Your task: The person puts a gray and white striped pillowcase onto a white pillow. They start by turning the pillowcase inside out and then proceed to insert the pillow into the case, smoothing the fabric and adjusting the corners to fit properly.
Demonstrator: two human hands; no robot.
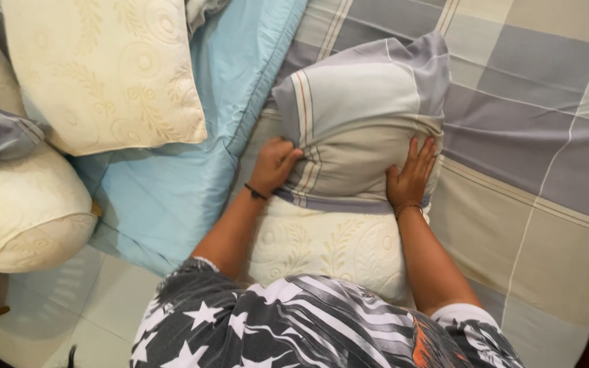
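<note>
Checked grey, white and beige cloth, a pillowcase [363, 123], covers the far half of the cream quilted pillow [322, 245] lying on the bed in front of me. My left hand [275, 163] bunches the case's edge in a closed grip at the pillow's left side. My right hand [414, 176] lies flat on the case at the pillow's right side, fingers spread, gripping nothing. Beneath the pillow runs a matching checked sheet [540, 136]. Left of the pillow lie a smooth light-blue blanket [172, 191], another cream embossed pillow [103, 68] and a cream bolster [22, 218].
</note>
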